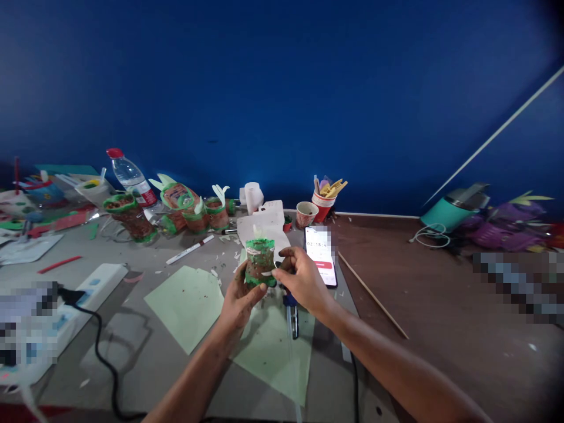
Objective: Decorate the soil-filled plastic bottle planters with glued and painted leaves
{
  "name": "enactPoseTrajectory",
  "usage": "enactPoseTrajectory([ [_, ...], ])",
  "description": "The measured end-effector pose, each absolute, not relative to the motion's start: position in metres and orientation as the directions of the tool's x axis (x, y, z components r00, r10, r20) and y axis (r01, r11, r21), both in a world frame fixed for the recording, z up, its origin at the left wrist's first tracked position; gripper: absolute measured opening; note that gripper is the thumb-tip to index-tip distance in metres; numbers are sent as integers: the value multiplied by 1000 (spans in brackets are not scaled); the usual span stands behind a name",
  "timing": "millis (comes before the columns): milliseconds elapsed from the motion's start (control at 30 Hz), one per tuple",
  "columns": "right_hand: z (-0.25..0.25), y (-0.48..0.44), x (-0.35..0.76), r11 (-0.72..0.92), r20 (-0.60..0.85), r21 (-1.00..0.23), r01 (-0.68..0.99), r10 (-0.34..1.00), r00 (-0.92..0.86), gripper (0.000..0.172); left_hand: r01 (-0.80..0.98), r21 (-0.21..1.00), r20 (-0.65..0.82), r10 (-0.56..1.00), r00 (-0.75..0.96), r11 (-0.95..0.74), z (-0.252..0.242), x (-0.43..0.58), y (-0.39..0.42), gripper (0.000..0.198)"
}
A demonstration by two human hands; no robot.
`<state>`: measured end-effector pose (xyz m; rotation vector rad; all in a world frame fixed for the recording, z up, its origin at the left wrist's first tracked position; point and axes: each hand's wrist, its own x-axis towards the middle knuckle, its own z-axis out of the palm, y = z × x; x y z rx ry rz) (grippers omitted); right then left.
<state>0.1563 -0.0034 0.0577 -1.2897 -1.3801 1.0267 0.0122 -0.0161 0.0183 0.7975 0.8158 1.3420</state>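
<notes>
My left hand (238,302) holds a small brown cup-shaped craft (259,262) with green trim and a pale leaf on top, fingers wrapped round its base. My right hand (302,279) is closed beside the craft's right edge, fingers pinched against it. Just under my right hand lies a dark tool with a blue part (291,314), perhaps a glue gun, partly hidden. Both hands hover above pale green paper sheets (187,305) on the grey table.
A phone (321,254) lies lit to the right of my hands. Several similar brown-and-green crafts (185,205), a water bottle (130,176), paper cups (307,213), a marker (189,249) and a wooden stick (372,294) lie around. A power strip (94,282) with black cable sits left.
</notes>
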Motion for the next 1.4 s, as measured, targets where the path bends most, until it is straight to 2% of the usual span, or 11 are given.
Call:
enactPoseTrajectory([
  [300,57,-3,156,110,112,-973,205,994,-2,30,-520,854,-2,999,39,22,14,12,-15,58],
  [1400,58,-3,158,74,70,-960,269,997,-23,31,-494,869,-19,999,29,31,11,14,-15,64],
])
